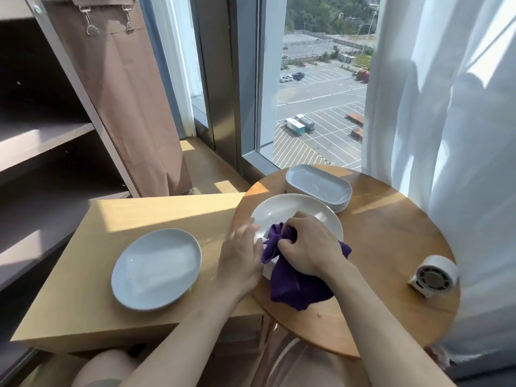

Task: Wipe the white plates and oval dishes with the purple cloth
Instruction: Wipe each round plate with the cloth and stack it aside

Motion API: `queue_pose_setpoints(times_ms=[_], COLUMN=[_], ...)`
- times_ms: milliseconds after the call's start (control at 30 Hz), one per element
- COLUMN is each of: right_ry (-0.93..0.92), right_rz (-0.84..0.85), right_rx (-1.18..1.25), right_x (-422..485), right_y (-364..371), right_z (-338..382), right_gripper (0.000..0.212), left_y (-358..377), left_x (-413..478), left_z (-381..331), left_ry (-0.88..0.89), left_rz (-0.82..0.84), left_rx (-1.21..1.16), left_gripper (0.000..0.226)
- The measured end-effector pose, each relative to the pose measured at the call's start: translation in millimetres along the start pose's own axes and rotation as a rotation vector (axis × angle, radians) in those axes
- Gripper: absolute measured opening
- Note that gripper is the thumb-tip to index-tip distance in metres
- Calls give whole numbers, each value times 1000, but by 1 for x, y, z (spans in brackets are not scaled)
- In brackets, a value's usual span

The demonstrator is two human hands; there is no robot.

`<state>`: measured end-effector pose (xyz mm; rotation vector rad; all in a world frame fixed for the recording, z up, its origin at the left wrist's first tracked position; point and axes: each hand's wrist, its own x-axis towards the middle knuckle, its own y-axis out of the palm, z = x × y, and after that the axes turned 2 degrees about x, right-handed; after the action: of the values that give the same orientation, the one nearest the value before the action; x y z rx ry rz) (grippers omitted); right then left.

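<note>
Currently wiping: right hand (pixel 307 244), fingers bunching the purple cloth (pixel 296 286) on the white plate (pixel 282 210); left hand (pixel 240 258), fingers straight at its rim; next, likely, the stacked oval dishes (pixel 318 188).

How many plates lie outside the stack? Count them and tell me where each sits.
2. The lone plate lies on the rectangular table at left; the second plate sits on the round table, partly under the purple cloth. Any beneath it would be hidden.
</note>
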<state>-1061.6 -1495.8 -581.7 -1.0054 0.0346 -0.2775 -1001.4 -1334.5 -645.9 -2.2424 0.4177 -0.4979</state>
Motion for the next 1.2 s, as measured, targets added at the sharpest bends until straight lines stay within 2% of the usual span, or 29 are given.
queue_pose_setpoints(times_ms=[100, 333, 500, 667, 800, 933, 1067, 1200], right_ry=[23, 18, 8, 5, -20, -71, -87, -92], right_rz=[-156, -403, -524, -589, -614, -707, -765, -747], right_rx=[120, 354, 450, 461, 500, 572, 618, 655], right_x=[-18, -48, -62, -79, -83, -88, -91, -93], right_y=[-4, -5, 4, 15, 12, 11, 11, 14], right_z=[-4, -17, -27, -38, -34, -28, -20, -16], right_gripper=[18, 11, 16, 16, 16, 21, 23, 22], left_y=[2, -11, -22, -34, -42, -52, -54, -55], left_x=[-23, -24, -11, -2, -2, -4, -2, 6], left_z=[-4, -7, -9, -16, -24, -33, -48, -65], left_ry=[218, 422, 499, 542, 558, 543, 382, 257], left_rz=[70, 159, 196, 269, 262, 186, 170, 152], left_rx=[135, 375, 398, 453, 464, 420, 216, 1], left_gripper=[40, 33, 27, 34, 33, 29, 24, 25])
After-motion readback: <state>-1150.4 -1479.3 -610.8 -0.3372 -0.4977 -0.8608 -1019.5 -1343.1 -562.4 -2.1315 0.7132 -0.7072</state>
